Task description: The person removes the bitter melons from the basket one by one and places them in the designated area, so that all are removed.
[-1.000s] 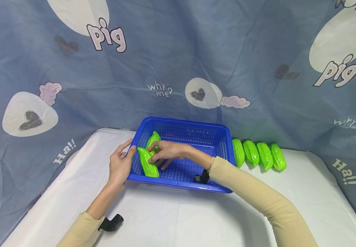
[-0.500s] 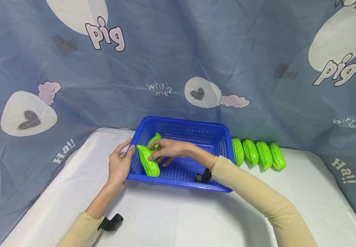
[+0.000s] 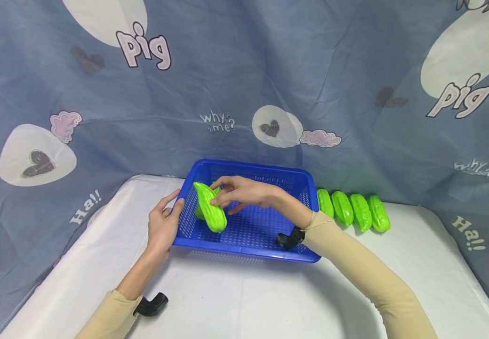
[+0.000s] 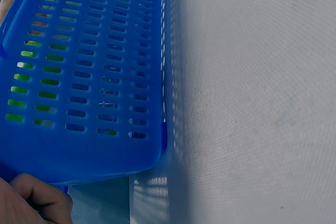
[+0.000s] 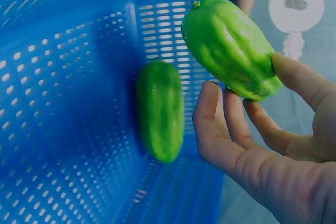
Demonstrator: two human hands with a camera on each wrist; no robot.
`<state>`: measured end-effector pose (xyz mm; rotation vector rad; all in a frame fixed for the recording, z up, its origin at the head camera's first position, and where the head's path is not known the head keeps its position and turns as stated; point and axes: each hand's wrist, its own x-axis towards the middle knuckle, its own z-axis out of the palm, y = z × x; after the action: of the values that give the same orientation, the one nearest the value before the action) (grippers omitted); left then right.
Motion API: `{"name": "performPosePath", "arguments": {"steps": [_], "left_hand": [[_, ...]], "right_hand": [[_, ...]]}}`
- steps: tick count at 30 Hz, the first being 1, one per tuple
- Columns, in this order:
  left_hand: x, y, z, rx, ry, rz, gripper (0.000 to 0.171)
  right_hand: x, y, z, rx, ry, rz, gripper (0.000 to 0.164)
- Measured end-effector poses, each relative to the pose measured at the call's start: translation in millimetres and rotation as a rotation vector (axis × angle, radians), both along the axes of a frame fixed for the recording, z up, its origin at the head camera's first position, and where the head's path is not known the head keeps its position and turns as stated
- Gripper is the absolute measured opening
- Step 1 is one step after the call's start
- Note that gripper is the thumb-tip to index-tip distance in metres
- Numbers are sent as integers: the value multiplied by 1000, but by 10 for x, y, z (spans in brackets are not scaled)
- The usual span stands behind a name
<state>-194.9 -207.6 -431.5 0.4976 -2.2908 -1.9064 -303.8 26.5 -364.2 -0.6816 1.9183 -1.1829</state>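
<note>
- Right hand (image 3: 250,192): partly closed, pinching the held green fruit (image 3: 212,209) between thumb and fingertips, with the palm well off it
- Place: the held fruit is over the left part of the blue basket (image 3: 244,252), left of centre in the head view; the right wrist view shows it apart from a second green fruit (image 5: 160,111)
- Handling, as a judgement: the glossy skin looks hard and smooth, so probably stiff, light and rather slippery, not very fragile; the ridged middle seems the best place to take hold, thumb and fingers on opposite sides
- Direction: in the head view its tapered tip points to the upper left and its blunt end to the lower right, the long axis slanting steeply between; the second fruit stands near upright in the right wrist frame
- Left hand (image 3: 161,223): fingers curled on the basket's left rim, gripping it
</note>
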Motion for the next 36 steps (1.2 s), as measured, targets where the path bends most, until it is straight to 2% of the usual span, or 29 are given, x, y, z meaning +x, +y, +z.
{"name": "performPosePath", "arguments": {"steps": [10,20,28,36], "left_hand": [[6,1,0,1,-5,-6,51],[8,-2,0,10,-4,-6,51],[19,-10,17,2,-5,-6,52],[13,-5,4,-8,-14,-8,51]], "right_hand": [[42,217,205,-10,33,-47,56],[115,500,335,-36,64,-96,52],[177,737,363,-49,69,-128,51],[263,1031,304,-56,52,-179,48]]}}
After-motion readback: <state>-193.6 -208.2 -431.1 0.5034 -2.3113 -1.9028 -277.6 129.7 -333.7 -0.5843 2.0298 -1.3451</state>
